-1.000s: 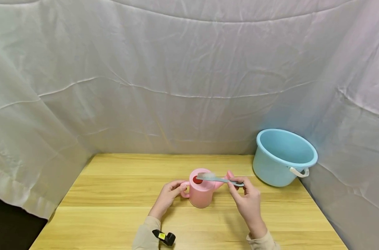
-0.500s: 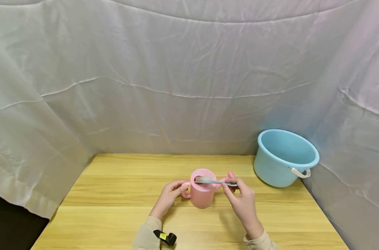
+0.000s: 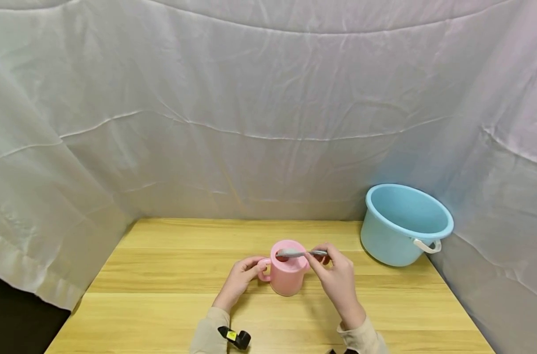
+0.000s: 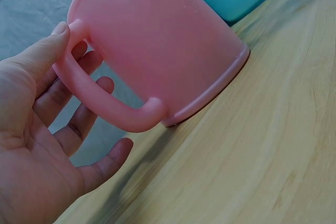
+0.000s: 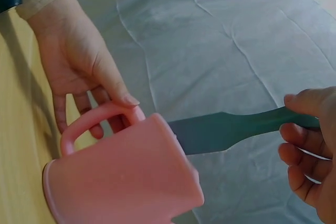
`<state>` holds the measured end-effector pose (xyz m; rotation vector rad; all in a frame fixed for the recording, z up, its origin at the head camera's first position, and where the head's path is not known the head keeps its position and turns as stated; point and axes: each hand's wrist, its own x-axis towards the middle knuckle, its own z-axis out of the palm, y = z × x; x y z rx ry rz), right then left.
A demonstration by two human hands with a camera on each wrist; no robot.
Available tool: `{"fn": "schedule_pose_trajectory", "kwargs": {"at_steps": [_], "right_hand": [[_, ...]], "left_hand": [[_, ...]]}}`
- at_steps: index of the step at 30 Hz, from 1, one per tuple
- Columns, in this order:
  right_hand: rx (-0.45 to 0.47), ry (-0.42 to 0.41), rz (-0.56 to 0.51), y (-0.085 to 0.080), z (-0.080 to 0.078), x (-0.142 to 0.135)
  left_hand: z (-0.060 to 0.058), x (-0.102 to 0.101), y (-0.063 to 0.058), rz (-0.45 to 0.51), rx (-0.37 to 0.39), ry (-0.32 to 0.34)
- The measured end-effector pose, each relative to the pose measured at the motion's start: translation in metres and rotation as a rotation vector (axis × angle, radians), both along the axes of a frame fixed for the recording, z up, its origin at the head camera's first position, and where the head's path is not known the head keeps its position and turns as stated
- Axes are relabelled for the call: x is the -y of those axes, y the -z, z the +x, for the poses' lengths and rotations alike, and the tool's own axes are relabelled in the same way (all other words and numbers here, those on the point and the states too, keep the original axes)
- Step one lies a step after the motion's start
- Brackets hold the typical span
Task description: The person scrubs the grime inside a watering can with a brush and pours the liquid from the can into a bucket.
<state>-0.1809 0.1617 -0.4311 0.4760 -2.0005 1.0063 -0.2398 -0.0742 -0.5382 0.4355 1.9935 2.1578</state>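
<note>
Just past the fingers of the left hand (image 3: 237, 278) in the head view, a pink watering can (image 3: 287, 281) stands upright on the wooden tabletop (image 3: 175, 280). The right hand (image 3: 337, 282) has slid inward over the last second, bringing the bristle brush (image 3: 292, 253) in its pinch closer, and the brush head lies at the can's round mouth; that suggests the scrubbing is centred there. Red shows inside the mouth, lining or contents I cannot tell. Well beyond the right fingertips sits a light-blue bucket (image 3: 381, 241), its bottom hidden. From the left wrist, thumb and fingers pinch the upper part of the can's handle (image 4: 118, 111), the little finger off it. From the right wrist, thumb and forefinger grasp the brush's slim grip; ahead of them its broad end disappears behind the rim, how deep I cannot tell.
</note>
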Motion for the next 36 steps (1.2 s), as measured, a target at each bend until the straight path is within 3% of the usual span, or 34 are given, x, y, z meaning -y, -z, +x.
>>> {"fn": "schedule_pose_trajectory", "kwargs": {"at_steps": [13,24,36], "right_hand": [[0.014,-0.012,-0.015,-0.012,-0.011,0.014],[-0.047,-0.061,-0.001,-0.027,-0.022,0.028],[-0.014,-0.023,0.017,-0.036,-0.035,0.035]], "left_hand": [[-0.002,0.0,0.002,0.021,-0.006,0.024],[-0.002,0.001,0.003,0.006,-0.03,0.023],[-0.003,0.0,0.003,-0.023,-0.002,-0.005]]}}
